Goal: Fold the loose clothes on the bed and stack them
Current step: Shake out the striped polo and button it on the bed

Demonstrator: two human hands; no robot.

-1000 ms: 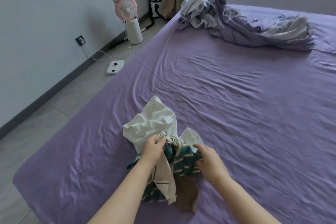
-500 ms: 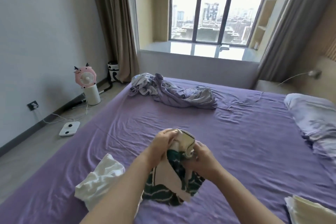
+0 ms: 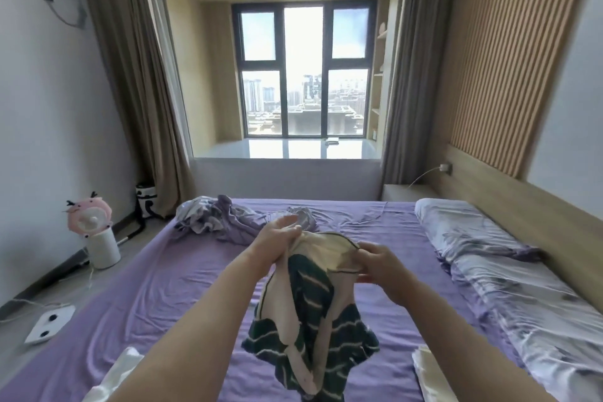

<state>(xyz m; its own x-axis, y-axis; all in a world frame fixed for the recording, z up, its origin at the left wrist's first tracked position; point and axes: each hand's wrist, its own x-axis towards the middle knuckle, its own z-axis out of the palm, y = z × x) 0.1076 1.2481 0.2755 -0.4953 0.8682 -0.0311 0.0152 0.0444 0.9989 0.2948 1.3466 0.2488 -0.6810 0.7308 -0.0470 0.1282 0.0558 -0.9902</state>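
Observation:
A dark green and cream striped garment (image 3: 310,320) hangs in the air over the purple bed (image 3: 182,287). My left hand (image 3: 277,240) grips its cream collar edge on the left, and my right hand (image 3: 380,266) pinches the collar edge on the right. A crumpled white garment (image 3: 120,372) lies on the sheet at the lower left, partly behind my left forearm. At the lower right edge sits a folded cream item (image 3: 430,369). A heap of loose purple and grey cloth (image 3: 222,222) lies at the far side of the bed.
A floral pillow and duvet (image 3: 489,258) run along the right side by the wooden headboard. On the floor at left stand a pink fan on a white base (image 3: 94,232) and a white scale (image 3: 49,323) with cables. A window bay lies beyond the bed.
Both hands have lifted the striped garment off the bed and raised it higher. The camera has tilted up from the sheet to the window.

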